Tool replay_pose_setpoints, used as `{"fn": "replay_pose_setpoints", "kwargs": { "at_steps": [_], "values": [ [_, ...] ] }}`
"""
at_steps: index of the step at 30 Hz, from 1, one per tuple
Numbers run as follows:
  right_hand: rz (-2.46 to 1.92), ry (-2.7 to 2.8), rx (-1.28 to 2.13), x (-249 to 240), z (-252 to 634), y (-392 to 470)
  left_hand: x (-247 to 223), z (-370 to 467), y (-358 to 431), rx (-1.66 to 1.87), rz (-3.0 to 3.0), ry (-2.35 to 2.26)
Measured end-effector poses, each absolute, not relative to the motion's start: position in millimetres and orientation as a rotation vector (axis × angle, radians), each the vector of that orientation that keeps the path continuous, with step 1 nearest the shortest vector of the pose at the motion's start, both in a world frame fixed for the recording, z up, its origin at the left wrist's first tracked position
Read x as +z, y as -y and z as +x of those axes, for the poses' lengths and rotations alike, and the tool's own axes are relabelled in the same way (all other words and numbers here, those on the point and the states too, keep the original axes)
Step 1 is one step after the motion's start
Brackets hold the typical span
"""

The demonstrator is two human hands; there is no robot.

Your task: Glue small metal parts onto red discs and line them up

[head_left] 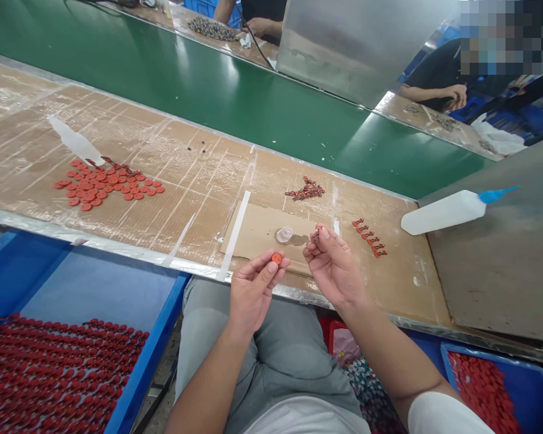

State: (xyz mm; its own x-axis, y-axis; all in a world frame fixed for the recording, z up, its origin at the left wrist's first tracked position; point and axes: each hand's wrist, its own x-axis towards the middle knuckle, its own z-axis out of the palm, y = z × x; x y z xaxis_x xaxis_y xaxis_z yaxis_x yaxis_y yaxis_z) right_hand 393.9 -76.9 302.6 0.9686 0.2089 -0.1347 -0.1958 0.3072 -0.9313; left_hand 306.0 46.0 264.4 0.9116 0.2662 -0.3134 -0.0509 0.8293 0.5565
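Observation:
My left hand (253,292) is closed, pinching a round orange-red disc (276,258) between thumb and fingers. Close by on the right, my right hand (338,268) pinches a small dark part with a red tip (317,232); my fingertips cover most of it. Both hands are above the bench's front edge, apart from each other. Behind them, on a cardboard sheet (257,226), sits a small clear round dish (283,234) beside a dark wet-looking patch. Farther back lies a heap of small red-and-dark parts (308,190). A slanting row of assembled red pieces (370,239) lies right of my right hand.
Loose red discs (95,185) lie on the left of the bench near a white strip (76,140). A white squeeze bottle (447,212) lies by a metal panel (502,253). Blue bins (163,340) flank my legs. A green belt (235,102) runs behind; co-workers sit beyond.

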Motion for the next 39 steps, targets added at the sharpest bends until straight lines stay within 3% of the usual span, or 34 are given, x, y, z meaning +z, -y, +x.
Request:
{"fn": "replay_pose_setpoints", "kwargs": {
  "at_steps": [5, 24, 39],
  "values": [
    [-1.237, 0.015, 0.311, 309, 380, 74, 268, 303, -44, 0.158, 0.573, -0.362],
    [-1.654, 0.506, -0.23, 299, 356, 62, 261, 304, -45, 0.183, 0.558, -0.377],
    [-1.7, 0.623, -0.302, 291, 357, 63, 257, 304, -44, 0.207, 0.546, -0.37]
  ]
}}
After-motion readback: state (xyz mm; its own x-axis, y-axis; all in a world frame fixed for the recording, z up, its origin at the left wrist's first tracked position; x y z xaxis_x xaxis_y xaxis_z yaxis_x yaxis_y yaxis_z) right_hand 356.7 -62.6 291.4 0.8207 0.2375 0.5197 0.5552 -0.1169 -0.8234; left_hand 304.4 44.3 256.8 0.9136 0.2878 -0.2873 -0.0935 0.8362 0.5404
